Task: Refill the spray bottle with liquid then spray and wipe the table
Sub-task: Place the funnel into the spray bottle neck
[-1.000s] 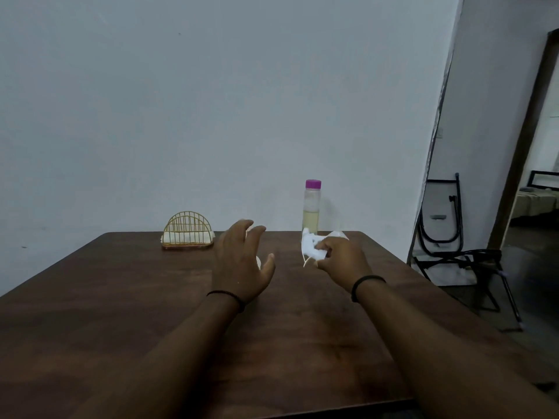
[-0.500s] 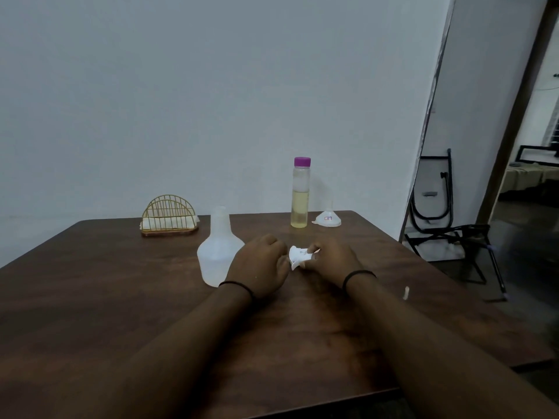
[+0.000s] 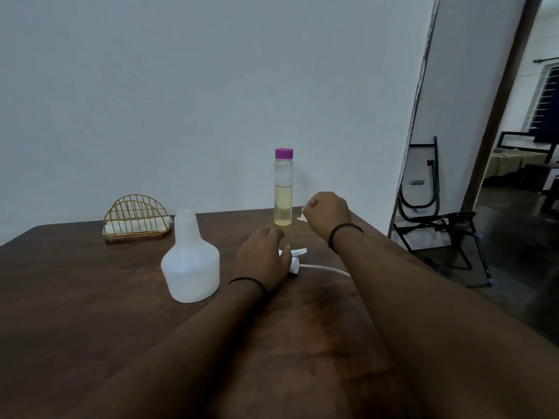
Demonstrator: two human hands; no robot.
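While uncapped, one spray bottle [image 3: 190, 264], one refill bottle [image 3: 283, 189]

Dim, flat indoor light — brighter through doorway [image 3: 541, 116] at right; wide-angle bending at edges.

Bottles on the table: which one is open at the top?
The squat white spray bottle on the left: its neck is bare and uncapped. The tall clear bottle of yellowish liquid behind wears a purple cap.
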